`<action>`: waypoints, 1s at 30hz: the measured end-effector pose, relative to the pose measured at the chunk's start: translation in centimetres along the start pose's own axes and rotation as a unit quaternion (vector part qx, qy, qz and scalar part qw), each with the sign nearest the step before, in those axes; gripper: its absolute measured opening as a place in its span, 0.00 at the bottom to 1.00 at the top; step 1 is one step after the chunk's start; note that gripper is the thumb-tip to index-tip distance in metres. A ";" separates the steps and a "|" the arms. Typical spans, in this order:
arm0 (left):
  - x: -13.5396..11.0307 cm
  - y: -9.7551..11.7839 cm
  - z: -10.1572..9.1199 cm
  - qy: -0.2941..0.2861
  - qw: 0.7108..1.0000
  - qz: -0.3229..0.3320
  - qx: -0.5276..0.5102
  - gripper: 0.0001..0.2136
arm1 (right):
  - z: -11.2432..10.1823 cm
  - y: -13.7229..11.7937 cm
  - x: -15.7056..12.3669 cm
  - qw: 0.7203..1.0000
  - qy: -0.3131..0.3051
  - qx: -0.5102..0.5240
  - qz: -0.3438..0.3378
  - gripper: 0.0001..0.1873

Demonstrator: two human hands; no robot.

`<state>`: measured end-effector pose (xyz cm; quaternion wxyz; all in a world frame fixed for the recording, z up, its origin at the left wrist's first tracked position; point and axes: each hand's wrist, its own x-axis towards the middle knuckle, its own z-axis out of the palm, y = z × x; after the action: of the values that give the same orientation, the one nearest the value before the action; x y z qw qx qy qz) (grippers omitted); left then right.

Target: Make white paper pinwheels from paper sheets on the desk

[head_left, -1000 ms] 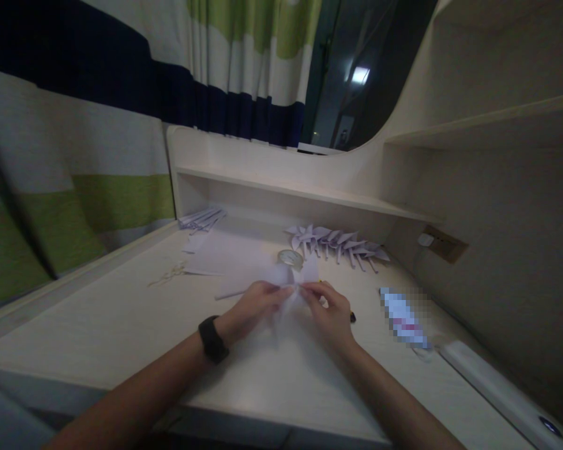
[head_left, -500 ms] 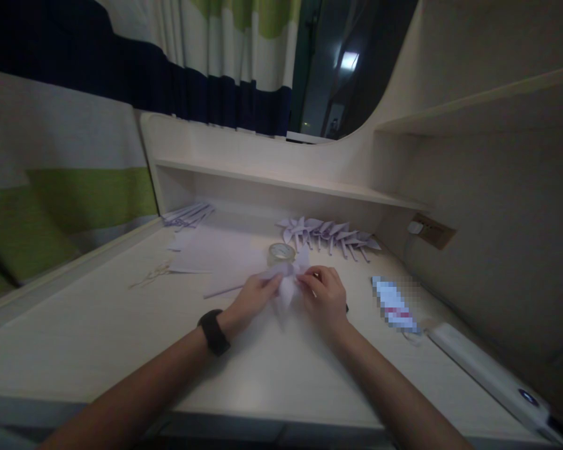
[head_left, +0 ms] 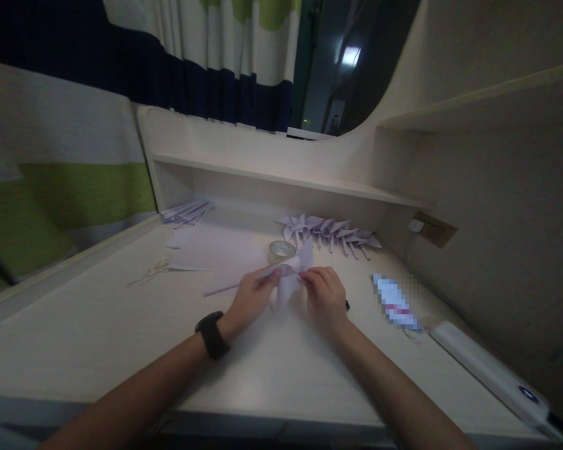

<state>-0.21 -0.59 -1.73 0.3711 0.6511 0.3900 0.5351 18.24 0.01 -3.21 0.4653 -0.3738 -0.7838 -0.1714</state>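
Note:
Above the desk's middle, my left hand (head_left: 253, 297) is closed with thumb and fingers on a white paper pinwheel (head_left: 288, 287), its folded blades spreading around the fingertips. My right hand (head_left: 326, 290) has thumb and fingertips pinched together at the pinwheel's center; whatever small thing lies between them is hidden. Just behind the pinwheel is a roll of clear tape (head_left: 281, 251). A rolled paper stick (head_left: 220, 290) lies left of it, near my left hand. A small dark object (head_left: 347, 305) shows partly beside my right hand.
Several finished pinwheels (head_left: 331, 232) lie in a row at the back. White paper sheets (head_left: 216, 244), a bundle of paper sticks (head_left: 187, 212) and thin pale strands (head_left: 151, 271) are at left. A pixelated flat object (head_left: 396, 303) and a long white device (head_left: 490, 369) lie at right.
The pinwheel has turned slightly in my hands, one blade now pointing up to the right. My right fingertips have stayed at its center. The view has shifted a little.

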 end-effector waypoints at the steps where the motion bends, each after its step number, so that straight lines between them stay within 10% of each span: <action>1: 0.0 0.1 0.0 0.002 1.000 0.003 0.000 0.18 | 0.0 0.0 0.0 1.000 0.005 0.007 -0.004 0.08; 30: -0.6 1.4 -0.1 -0.029 0.997 0.002 -0.076 0.16 | -0.6 -0.4 0.6 0.998 -0.001 0.048 -0.027 0.07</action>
<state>-0.21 -1.70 -0.64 0.4300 0.6371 0.3358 0.5445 18.13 -0.36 -2.35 0.4771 -0.3295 -0.8017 -0.1455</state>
